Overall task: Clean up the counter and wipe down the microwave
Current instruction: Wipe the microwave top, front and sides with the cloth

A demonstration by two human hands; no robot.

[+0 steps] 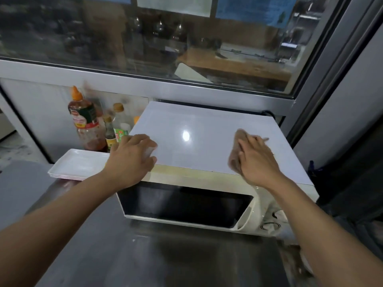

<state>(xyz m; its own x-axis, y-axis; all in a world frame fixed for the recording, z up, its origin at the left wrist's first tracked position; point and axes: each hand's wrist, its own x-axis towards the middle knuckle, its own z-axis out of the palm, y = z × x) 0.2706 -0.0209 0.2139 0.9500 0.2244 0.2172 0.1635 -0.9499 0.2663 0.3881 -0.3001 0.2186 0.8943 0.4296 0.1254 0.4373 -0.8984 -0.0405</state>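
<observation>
A white microwave [199,129] with a dark glass door stands on the steel counter [145,262] below a window. My right hand [257,160] presses a brown cloth [236,150] flat onto the right part of the microwave's glossy top, fingers straight. My left hand [132,158] rests on the top's front left corner, its fingers curled over the left edge.
Left of the microwave lie stacked white rectangular trays [76,164]. Behind them stand a large chili sauce bottle [87,121] with an orange cap, a small dark bottle [109,133] and a clear bottle [121,123]. A window frame and wall close off the right side.
</observation>
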